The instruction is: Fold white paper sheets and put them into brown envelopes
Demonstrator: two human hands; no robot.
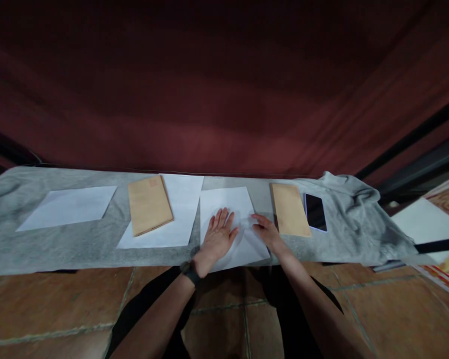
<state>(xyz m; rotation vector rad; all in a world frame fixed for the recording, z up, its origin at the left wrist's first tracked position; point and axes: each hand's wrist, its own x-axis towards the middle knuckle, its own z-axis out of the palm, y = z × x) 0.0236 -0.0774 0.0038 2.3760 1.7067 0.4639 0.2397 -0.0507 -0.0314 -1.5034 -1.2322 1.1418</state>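
A white sheet of paper (228,199) lies in front of me on a grey cloth. My left hand (219,237) rests flat on it, fingers spread, with a dark watch (190,274) on that wrist. At the sheet's right edge is my right hand (266,232), its fingers loosely bent and apart over the paper, with nothing visible in them. To the left, a stack of brown envelopes (150,205) sits partly over white paper (183,209). On the right lie more brown envelopes (291,209), close beside my right hand.
A phone (316,212) lies right of the envelopes. Another white sheet (69,207) is at far left. The grey cloth (93,244) covers a narrow surface, with a dark red curtain (224,124) behind it. Dark bars (415,137) stand at right; tiled floor (60,304) is below.
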